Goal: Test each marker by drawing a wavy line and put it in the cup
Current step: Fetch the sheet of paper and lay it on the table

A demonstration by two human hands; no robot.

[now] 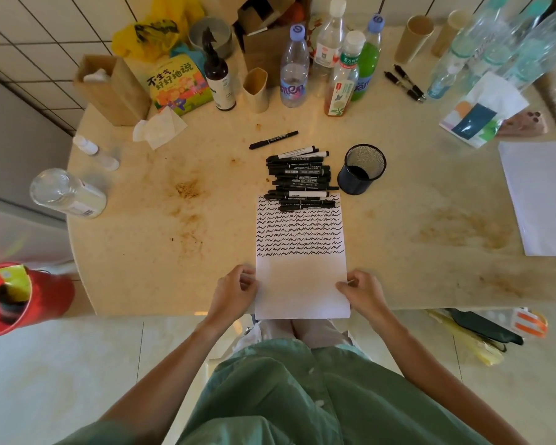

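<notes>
A white sheet of paper (pixel 300 284) lies at the table's near edge, its upper half filled with black wavy lines. My left hand (pixel 233 292) pinches its left edge and my right hand (pixel 363 292) pinches its right edge. A pile of several black markers (pixel 299 178) lies across the top of the sheet. One more black marker (pixel 273 140) lies apart, just beyond the pile. A dark mesh cup (pixel 361 170) stands right of the pile, upright, with no marker visible inside.
Bottles (pixel 294 69), cardboard tubes (pixel 256 89), a book (pixel 178 83) and paper bags crowd the table's far side. A clear jar (pixel 66 194) lies at the left edge. White sheets (pixel 543 197) lie at the right. A red bucket (pixel 20 297) stands on the floor, left.
</notes>
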